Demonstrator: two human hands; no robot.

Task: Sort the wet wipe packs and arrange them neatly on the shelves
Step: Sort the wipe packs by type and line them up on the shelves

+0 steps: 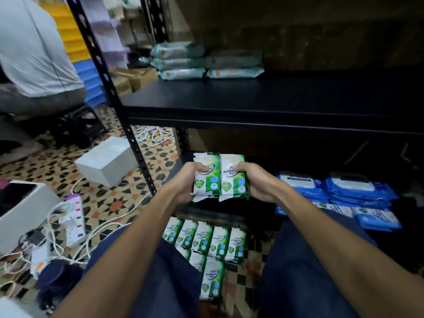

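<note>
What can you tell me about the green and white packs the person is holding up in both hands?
The held green and white packs are soft, shiny plastic wet wipe pouches, white at the top and side, green lower down, printed "Antibacterial Wipes". Two fronts sit side by side and upright, with more pack edges showing behind them. The left hand grips the left side and the right hand grips the right, thumbs on the fronts. They are held in front of the lower shelf, not resting on it.

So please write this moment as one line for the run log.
hands: left and right hold green packs | place: before lower shelf | blue packs: on shelf | floor packs: unsorted
</note>
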